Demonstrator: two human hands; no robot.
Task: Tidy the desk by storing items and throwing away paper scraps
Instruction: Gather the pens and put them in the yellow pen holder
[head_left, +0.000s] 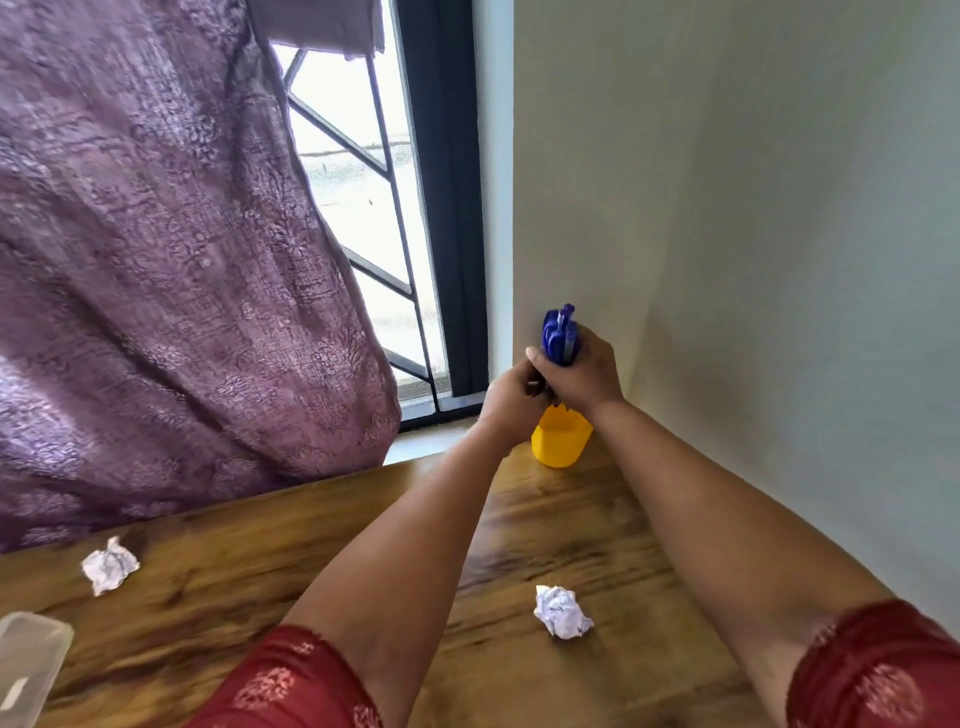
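Right hand (582, 371): gripping blue pens (560, 335) above yellow cup (560, 441), frame center.
Left hand (511, 402): fingers curled round the pens' lower ends.

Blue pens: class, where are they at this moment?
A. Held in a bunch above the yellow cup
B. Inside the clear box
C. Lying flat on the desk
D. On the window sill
A: both hands, right and left, grip the blue pens just above the yellow cup.

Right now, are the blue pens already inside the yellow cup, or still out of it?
Still out. The right hand holds the blue pens bunched above the yellow cup; the left hand is at their lower part.
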